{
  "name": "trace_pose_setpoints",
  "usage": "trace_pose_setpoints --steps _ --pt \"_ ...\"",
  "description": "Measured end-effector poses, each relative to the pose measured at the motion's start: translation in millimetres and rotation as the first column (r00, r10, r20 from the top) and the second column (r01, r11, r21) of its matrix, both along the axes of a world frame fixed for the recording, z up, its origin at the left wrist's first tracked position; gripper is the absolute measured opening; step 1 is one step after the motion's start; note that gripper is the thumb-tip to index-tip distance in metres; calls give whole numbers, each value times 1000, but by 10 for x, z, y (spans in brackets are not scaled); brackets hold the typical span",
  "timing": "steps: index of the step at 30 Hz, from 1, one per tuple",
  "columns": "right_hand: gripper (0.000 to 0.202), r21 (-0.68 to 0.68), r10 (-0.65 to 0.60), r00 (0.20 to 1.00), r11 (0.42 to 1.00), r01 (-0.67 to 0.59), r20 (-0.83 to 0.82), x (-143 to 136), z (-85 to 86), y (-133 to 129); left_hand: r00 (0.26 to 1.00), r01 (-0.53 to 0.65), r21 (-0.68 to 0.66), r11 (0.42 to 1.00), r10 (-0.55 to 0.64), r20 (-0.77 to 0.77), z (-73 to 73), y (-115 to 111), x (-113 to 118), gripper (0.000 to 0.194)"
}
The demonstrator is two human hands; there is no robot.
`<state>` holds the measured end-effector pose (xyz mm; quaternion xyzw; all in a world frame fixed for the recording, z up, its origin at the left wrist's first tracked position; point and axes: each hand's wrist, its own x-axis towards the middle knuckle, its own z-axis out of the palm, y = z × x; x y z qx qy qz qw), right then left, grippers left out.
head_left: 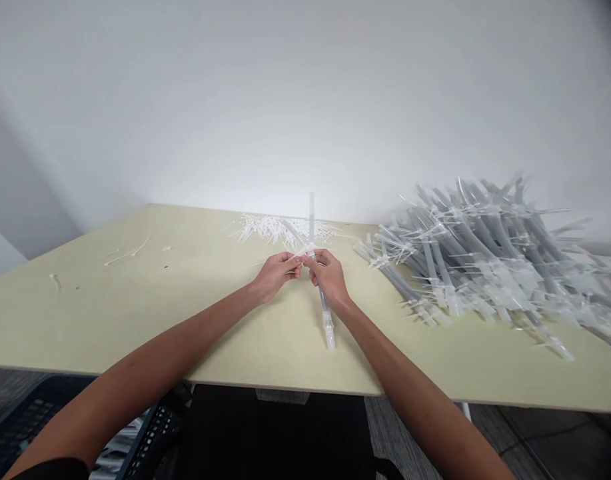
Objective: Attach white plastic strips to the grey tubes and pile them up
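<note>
A clear and grey tube assembly stands out from between my hands, with a fork of two thinner tubes at its far end and a clear sleeve at its near end. My right hand is closed around the tube just below the fork. Close against it, my left hand is pinched at the fork's left side, near a thin white strip; what its fingertips grip is too small to name. Behind the hands lies a pile of white cable ties.
A large heap of similar tube assemblies covers the table's right side. Several loose ties lie at the left of the table. Below the front edge, at left, is a dark basket holding shiny pieces. A wall rises behind.
</note>
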<state>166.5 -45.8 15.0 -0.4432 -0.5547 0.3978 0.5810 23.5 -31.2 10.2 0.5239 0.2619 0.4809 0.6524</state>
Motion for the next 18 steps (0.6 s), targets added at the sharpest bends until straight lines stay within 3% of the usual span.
trace_pose_setpoints --steps 6,18 --pt "40 -37 -1 1000 999 1 10 -3 24 -9 996 78 47 996 -75 -46 51 48 -60 26" --pt "39 -19 -113 986 993 116 126 -25 49 -42 996 70 31 997 -69 -54 47 38 -34 18"
